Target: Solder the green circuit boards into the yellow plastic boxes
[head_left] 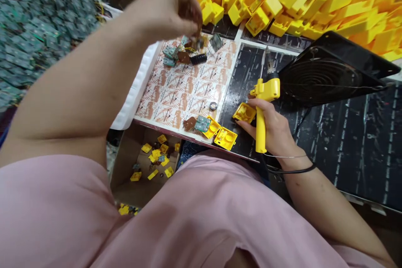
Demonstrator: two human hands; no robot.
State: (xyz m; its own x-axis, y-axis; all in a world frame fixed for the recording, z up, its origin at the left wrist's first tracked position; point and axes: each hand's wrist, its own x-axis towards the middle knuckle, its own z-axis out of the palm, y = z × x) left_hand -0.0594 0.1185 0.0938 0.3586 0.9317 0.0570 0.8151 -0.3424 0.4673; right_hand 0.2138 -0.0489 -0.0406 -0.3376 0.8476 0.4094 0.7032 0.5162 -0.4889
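While the right hand (274, 127) is gripping a yellow soldering gun (261, 127) by its handle, its thumb and finger are also pinching a small yellow case (244, 112), whose open side is facing up. The gun is lying over the hand above the black mat (342, 134), to the right of the patterned sheet (184, 92); its long axis is running away from the body, the handle's butt end pointing back toward the pink shirt (188, 217) and the metal tip (269, 60) pointing forward, toward the big heap of yellow housings (282, 0). A thin metal rod (262, 65) is running close along the tip's left side. A black fan (317, 71) is standing just right of the tip, and a black cable (298, 171) is crossing the right wrist. With its fingers curled, the left hand (171, 8) is hovering blurred over some loose parts at the sheet's far end, beside a black coil (198, 58); I cannot tell whether it is holding anything. Two more yellow cases (225, 138) are lying near the table's front edge, a green circuit board (202, 123) touching one of them and a round metal disc (213, 106) sitting just beyond
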